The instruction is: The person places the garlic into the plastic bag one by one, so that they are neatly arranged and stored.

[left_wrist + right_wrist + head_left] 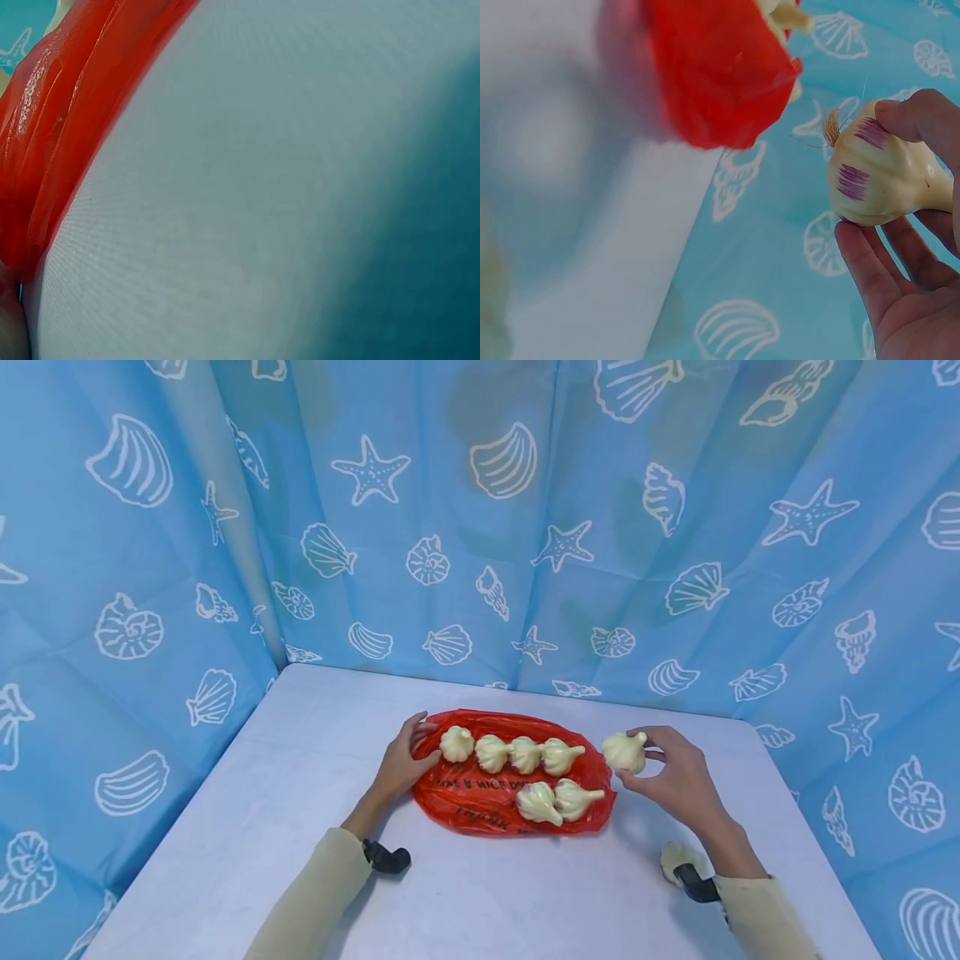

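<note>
A red plastic bag (480,814) lies spread on the white table, with several garlic bulbs (491,753) in a back row and two more garlic bulbs (576,800) in front of them. My left hand (401,764) grips the left end of the bag, thumb over the rim; the far fingers are partly hidden. In the left wrist view the bag's side (67,112) shows. Held up by my right hand (671,772), beside the bag's right end, is another garlic bulb (877,169) with purple streaks and a root tuft, pinched between thumb and fingers.
One more garlic bulb (678,858) lies on the table (510,902) under the right wrist, partly hidden by a black wrist mount (697,887). A blue curtain (450,527) with shell prints surrounds the table's back and sides.
</note>
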`<state>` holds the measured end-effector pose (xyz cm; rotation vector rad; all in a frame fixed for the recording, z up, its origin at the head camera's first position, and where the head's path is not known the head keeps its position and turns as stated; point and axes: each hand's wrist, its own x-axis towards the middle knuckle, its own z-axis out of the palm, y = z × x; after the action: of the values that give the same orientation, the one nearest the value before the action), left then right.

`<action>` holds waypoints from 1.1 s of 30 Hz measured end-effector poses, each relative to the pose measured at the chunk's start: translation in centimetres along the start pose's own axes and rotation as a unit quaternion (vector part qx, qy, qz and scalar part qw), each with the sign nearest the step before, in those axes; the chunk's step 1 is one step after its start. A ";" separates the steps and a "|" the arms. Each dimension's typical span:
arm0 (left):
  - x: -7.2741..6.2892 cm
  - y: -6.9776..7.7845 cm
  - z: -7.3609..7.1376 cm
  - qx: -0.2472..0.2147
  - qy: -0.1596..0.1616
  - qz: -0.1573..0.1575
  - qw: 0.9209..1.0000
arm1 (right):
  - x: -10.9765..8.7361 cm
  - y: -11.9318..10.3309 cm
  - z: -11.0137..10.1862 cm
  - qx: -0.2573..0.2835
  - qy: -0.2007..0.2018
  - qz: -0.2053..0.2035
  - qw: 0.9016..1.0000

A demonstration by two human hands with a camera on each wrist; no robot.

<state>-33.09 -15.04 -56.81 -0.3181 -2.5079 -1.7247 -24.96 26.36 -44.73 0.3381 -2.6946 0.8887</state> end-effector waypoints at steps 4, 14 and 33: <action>0.0 -0.1 0.0 -0.006 -0.001 0.006 1.000 | 0.8 -1.0 0.7 0.017 0.000 -0.026 1.000; 0.1 -0.4 -0.1 -0.007 0.000 0.011 1.000 | 2.3 -3.3 2.4 0.045 -0.024 -0.056 0.997; 0.2 -0.5 0.0 0.002 0.007 0.013 1.000 | 3.6 -6.6 6.1 0.086 -0.076 -0.059 0.992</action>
<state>-33.37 -15.20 -57.26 -0.3362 -2.4857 -1.7071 -27.48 16.99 -44.64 0.6204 -2.7044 1.1043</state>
